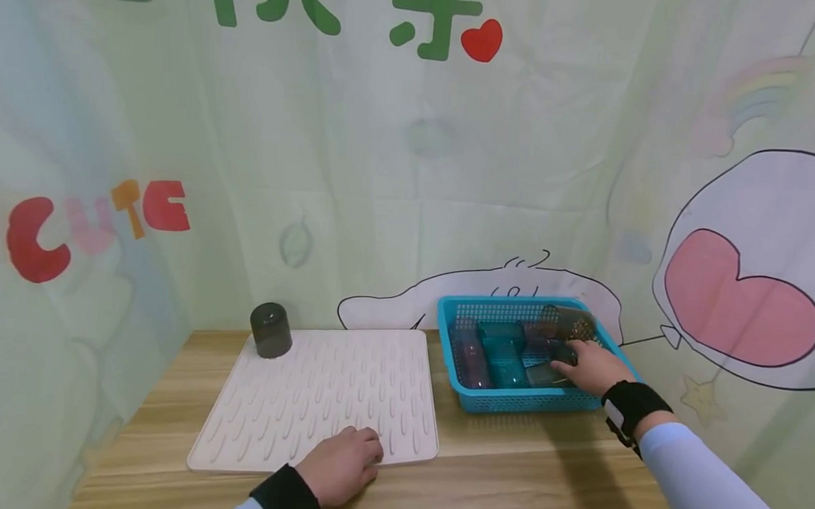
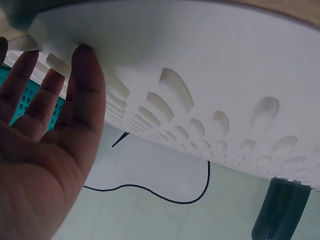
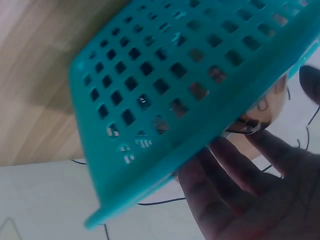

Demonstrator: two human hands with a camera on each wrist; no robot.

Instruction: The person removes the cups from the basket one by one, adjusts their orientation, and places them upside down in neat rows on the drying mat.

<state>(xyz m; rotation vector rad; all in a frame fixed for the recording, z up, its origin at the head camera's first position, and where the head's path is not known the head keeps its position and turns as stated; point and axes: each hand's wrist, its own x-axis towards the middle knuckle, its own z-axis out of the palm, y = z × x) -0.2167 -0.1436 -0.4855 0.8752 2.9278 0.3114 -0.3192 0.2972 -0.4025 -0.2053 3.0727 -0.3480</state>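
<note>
My right hand [image 1: 592,368] reaches over the near right side of a blue perforated basket [image 1: 520,402]. Its thumb and fingers pinch a dark translucent cup [image 1: 564,353] among other cups. In the right wrist view, the basket wall [image 3: 145,95] hides the fingertips, and a brownish see-through cup [image 3: 267,107] shows beside the fingers. My left hand [image 1: 342,466] rests at the near edge of a white ridged mat [image 1: 321,401], its fingers relaxed and holding nothing. A dark grey cup [image 1: 271,330] stands upside down on the mat's far left corner.
Inside the basket lie a purple cup [image 1: 471,360], a teal cup [image 1: 506,361] and a grey-brown cup [image 1: 567,321], with others partly covered. Mat and basket stand on a wooden table [image 1: 480,482]. A printed curtain [image 1: 356,170] hangs right behind the table.
</note>
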